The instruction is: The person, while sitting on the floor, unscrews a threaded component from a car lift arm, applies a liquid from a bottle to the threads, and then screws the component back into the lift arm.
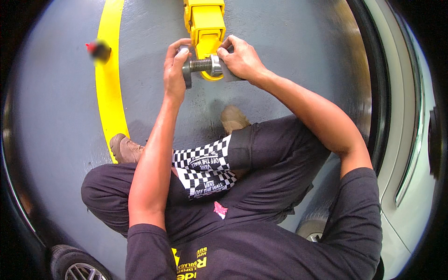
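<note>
Your left hand (175, 72) grips the dark pad (187, 74); your right curls by the silver collar (216, 66), its hold unclear. Between, the threaded stem (199, 65) crosses the yellow arm (207, 19) at twelve o'clock, thread bare; work looks unfinished.

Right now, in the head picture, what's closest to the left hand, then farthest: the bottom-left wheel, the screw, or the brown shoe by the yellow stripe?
1. Screw: just right of the left hand.
2. Brown shoe: lower left, by the yellow stripe.
3. Wheel: bottom-left corner.
</note>
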`<state>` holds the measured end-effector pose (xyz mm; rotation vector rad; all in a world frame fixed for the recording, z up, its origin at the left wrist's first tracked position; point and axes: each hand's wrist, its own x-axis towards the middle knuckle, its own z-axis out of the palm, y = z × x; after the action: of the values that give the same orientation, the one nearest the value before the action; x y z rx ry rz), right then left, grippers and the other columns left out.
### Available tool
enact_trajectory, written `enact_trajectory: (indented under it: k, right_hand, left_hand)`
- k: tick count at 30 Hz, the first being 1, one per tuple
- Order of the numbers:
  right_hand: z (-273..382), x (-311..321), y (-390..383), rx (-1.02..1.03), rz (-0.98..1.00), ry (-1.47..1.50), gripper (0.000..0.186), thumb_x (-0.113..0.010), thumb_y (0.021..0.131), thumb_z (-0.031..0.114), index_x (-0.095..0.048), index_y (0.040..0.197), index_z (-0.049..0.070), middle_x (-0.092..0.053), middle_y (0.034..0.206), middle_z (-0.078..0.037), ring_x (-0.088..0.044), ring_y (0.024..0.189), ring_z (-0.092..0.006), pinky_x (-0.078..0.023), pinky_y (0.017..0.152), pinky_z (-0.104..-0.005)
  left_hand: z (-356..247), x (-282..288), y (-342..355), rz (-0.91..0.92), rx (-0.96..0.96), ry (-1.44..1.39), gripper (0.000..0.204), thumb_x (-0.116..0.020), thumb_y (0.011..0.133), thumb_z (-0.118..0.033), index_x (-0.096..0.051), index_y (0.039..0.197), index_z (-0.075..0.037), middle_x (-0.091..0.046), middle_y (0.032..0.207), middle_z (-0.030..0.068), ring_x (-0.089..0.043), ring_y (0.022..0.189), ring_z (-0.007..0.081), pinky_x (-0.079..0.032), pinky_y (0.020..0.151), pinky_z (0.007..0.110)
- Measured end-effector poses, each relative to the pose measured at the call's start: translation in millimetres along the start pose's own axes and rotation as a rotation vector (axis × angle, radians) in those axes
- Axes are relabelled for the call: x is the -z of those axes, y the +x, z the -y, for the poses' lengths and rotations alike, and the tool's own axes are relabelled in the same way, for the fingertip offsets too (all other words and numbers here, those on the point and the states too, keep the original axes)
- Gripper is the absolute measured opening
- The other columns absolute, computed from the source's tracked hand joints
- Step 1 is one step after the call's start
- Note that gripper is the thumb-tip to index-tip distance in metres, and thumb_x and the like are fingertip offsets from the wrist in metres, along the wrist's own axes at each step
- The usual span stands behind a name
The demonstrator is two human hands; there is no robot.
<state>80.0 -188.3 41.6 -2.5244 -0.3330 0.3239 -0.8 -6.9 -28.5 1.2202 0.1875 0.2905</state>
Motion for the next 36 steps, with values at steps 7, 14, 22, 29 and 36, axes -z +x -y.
enact_trajectory:
  k: [7,14,22,29,36]
  right_hand:
    - [-6.2,0.1,13.4,0.050,0.005,-0.044,0.035,-0.069,0.098,0.031,-0.072,0.115,0.000,-0.075,0.118,-0.025,-0.071,0.115,-0.0414,-0.054,0.102,-0.0521]
    - [-8.2,16.2,20.6,0.026,0.108,-0.049,0.038,-0.070,0.101,0.030,-0.072,0.124,0.000,-0.076,0.121,-0.024,-0.072,0.117,-0.0383,-0.054,0.104,-0.0495]
    - [-4.6,19.5,25.1,-0.029,0.166,0.173,0.034,-0.068,0.106,0.027,-0.069,0.127,-0.001,-0.075,0.116,-0.017,-0.073,0.102,-0.0230,-0.060,0.091,-0.0413]
    - [12.6,6.6,3.4,-0.011,0.117,0.019,0.033,-0.072,0.102,0.027,-0.070,0.118,-0.001,-0.076,0.113,-0.020,-0.075,0.103,-0.0277,-0.059,0.093,-0.0439]
    - [16.6,-2.8,-2.2,0.059,0.010,0.009,0.032,-0.069,0.101,0.027,-0.069,0.117,0.001,-0.071,0.118,-0.024,-0.070,0.113,-0.0424,-0.054,0.100,-0.0543]
  left_hand:
    - [-6.4,3.9,0.4,-0.026,0.222,0.044,0.073,-0.048,0.108,-0.062,-0.054,0.159,-0.010,-0.064,0.131,0.0093,-0.061,0.113,0.0158,-0.048,0.102,0.031]
    - [-48.6,-3.1,-1.6,0.013,0.543,0.088,0.072,-0.046,0.105,-0.070,-0.059,0.153,-0.018,-0.066,0.119,0.0072,-0.067,0.094,0.0113,-0.057,0.074,0.029]
    - [-10.0,6.1,1.6,-0.069,0.273,0.046,0.062,-0.059,0.100,-0.049,-0.059,0.150,-0.012,-0.067,0.124,0.0097,-0.068,0.098,0.0136,-0.058,0.083,0.030]
    - [-8.3,5.9,-0.6,-0.037,0.116,-0.032,0.054,-0.058,0.098,-0.031,-0.058,0.143,-0.002,-0.061,0.122,0.0088,-0.059,0.106,0.0155,-0.049,0.095,0.030]
    - [-4.8,2.4,1.2,-0.029,0.070,-0.064,0.050,-0.058,0.099,-0.029,-0.060,0.141,-0.003,-0.061,0.121,0.0085,-0.059,0.105,0.0161,-0.049,0.096,0.031]
